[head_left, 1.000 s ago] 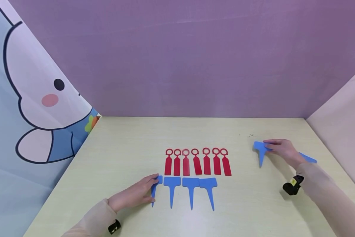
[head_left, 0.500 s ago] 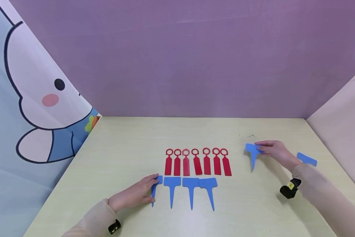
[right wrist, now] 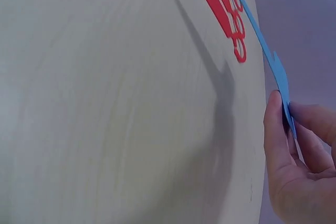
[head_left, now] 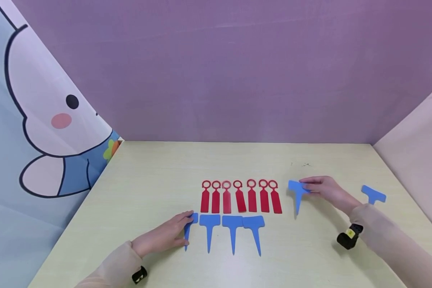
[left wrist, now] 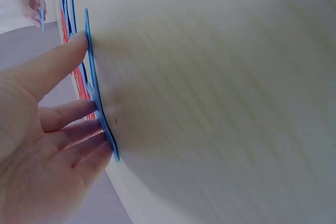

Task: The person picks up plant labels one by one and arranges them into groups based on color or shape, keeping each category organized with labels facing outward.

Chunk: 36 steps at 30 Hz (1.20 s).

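Observation:
My right hand [head_left: 325,192] pinches a blue T-shaped plant label [head_left: 298,191] by one end of its crossbar. In the right wrist view the label [right wrist: 273,64] stands off the table, its shadow falling to one side, between thumb and fingers. My left hand [head_left: 167,236] rests at the leftmost blue plant label [head_left: 187,230]; in the left wrist view its thumb and fingertips touch this flat label [left wrist: 97,85]. Beside it lie three more blue plant labels [head_left: 209,230] in a row, points toward me. Behind them runs a row of several red tags [head_left: 226,202] with ring ends.
One more blue plant label [head_left: 373,194] lies on the right, partly covered by the right sleeve [head_left: 385,232]. The pale wooden table [head_left: 158,172] ends at a purple wall [head_left: 237,80]. A cartoon-printed cloth [head_left: 57,160] hangs along the left side.
My right hand has carried its blue plant label left and toward me, uncovering more of the label on the right. The left hand has stayed in place.

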Each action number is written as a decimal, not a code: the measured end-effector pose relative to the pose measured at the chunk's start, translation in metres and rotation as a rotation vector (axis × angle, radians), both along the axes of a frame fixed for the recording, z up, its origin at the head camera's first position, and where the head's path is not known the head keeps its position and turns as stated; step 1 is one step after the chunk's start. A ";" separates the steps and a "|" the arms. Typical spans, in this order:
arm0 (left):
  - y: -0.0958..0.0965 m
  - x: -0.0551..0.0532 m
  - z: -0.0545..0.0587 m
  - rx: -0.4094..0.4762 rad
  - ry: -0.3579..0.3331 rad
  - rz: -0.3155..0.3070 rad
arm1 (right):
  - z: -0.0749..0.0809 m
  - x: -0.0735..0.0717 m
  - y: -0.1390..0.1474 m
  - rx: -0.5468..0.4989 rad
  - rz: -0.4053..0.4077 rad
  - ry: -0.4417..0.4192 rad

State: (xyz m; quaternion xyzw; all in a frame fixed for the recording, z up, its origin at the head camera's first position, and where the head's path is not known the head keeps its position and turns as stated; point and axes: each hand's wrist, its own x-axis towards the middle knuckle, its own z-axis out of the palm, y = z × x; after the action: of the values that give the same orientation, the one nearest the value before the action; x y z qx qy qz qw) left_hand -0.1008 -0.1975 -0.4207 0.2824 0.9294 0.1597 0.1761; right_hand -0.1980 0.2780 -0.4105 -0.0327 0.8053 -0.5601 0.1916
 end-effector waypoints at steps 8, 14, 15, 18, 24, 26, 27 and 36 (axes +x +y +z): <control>0.000 0.000 0.001 -0.005 -0.008 0.012 | -0.002 0.008 -0.012 -0.030 0.009 -0.020; 0.000 0.000 0.001 -0.010 -0.012 0.015 | -0.001 0.013 -0.021 -0.078 0.003 -0.057; 0.000 0.000 0.001 -0.011 -0.013 0.014 | 0.000 0.014 -0.022 -0.079 0.003 -0.062; -0.001 0.000 0.000 -0.007 -0.012 0.010 | 0.001 0.017 -0.025 -0.079 0.016 -0.070; -0.001 0.001 0.001 0.006 -0.011 0.009 | 0.001 0.021 -0.032 -0.083 0.029 -0.083; -0.001 0.001 0.001 0.007 -0.009 0.009 | 0.000 0.023 -0.034 -0.080 0.031 -0.084; -0.001 0.002 0.001 0.008 -0.009 0.009 | -0.001 0.024 -0.036 -0.078 0.033 -0.086; 0.000 0.002 0.002 0.001 -0.010 0.010 | -0.005 0.032 -0.045 -0.050 0.044 -0.095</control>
State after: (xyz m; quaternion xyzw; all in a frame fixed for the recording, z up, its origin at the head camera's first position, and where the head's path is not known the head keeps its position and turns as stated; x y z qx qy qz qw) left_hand -0.0991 -0.1974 -0.4184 0.2771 0.9298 0.1623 0.1797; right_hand -0.1663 0.2326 -0.4150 -0.0283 0.7802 -0.5765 0.2411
